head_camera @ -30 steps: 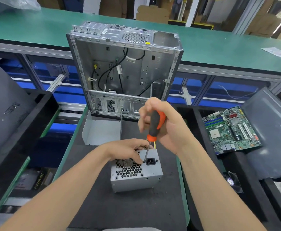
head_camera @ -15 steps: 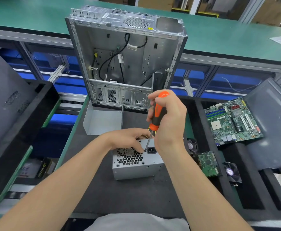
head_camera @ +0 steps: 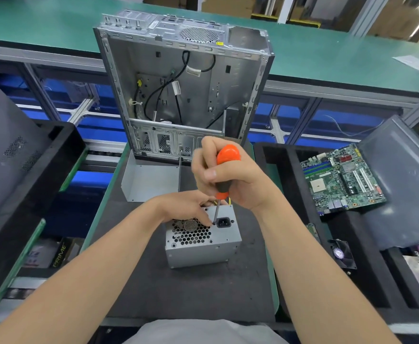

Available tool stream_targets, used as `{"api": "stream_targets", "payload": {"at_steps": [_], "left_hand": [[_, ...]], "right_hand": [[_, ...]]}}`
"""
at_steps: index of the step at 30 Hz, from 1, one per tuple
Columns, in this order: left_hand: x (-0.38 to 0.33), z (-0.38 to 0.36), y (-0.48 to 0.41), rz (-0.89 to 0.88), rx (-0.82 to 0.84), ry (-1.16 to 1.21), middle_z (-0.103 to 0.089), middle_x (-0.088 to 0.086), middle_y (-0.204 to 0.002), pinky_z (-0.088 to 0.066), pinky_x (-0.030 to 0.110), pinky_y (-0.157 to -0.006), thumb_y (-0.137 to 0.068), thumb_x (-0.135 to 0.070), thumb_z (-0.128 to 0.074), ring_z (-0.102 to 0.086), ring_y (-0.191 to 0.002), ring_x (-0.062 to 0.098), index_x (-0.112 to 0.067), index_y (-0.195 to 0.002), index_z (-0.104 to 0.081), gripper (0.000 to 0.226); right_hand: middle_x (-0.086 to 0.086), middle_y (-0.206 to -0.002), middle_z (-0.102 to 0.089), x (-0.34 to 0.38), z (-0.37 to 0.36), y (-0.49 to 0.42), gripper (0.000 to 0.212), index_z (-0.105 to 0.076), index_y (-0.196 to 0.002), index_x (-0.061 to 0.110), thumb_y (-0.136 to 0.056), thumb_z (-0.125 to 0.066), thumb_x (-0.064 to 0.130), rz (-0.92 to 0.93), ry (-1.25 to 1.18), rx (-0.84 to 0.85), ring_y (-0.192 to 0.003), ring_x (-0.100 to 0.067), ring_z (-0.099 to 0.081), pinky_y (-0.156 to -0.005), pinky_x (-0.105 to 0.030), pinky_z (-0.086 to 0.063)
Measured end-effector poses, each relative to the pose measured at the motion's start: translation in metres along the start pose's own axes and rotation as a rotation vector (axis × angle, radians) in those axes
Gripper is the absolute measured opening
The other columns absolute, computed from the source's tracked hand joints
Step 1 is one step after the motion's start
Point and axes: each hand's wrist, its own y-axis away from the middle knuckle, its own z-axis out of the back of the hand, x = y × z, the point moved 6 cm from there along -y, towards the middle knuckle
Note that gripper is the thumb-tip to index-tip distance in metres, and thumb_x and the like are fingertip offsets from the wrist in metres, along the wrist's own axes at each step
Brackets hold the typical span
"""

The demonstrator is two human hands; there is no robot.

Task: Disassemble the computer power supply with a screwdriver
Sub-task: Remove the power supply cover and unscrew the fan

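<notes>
A grey metal power supply [head_camera: 203, 247] stands on a dark mat [head_camera: 191, 291] at the middle of the bench, its honeycomb fan grille and black socket facing up. My right hand [head_camera: 230, 175] grips an orange and black screwdriver [head_camera: 224, 170], held nearly upright. The screwdriver's tip sits at a screw just left of the socket. My left hand [head_camera: 186, 207] rests on the top far edge of the power supply, fingers curled over it beside the tip.
An open, gutted computer case [head_camera: 183, 88] stands upright just behind the mat. A green motherboard [head_camera: 342, 180] lies in a black foam tray [head_camera: 367, 281] at right, with a small fan [head_camera: 341, 253] below it. A dark panel [head_camera: 5, 170] leans at left.
My right hand has shifted its grip higher on the screwdriver handle and the handle has turned. The tip stays at the same screw. My head has moved closer and lower.
</notes>
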Motion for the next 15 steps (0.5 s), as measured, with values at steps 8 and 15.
{"api": "stream_targets", "payload": {"at_steps": [8,15], "left_hand": [[-0.006,-0.002,0.001,-0.065,-0.008,-0.014,-0.054,-0.010,-0.148,-0.035,0.031,-0.117,-0.089,0.002,-0.068,-0.044,-0.140,0.005,-0.038,-0.129,-0.057,0.058],[-0.008,-0.002,0.002,-0.074,-0.009,-0.012,-0.055,-0.006,-0.147,-0.034,0.040,-0.120,-0.082,-0.009,-0.069,-0.043,-0.142,0.006,-0.034,-0.127,-0.059,0.053]], "right_hand": [[-0.016,-0.072,-0.056,0.008,0.009,0.025,0.049,-0.049,-0.092,0.006,-0.082,-0.089,0.032,0.112,0.375,-0.808,-0.053,-0.026,-0.063,-0.052,-0.026,-0.052],[-0.014,-0.086,-0.065,0.010,0.001,0.026,0.014,-0.077,-0.104,0.005,-0.097,-0.070,0.014,0.200,0.319,-0.749,-0.076,-0.021,-0.062,-0.074,-0.038,-0.059]]}}
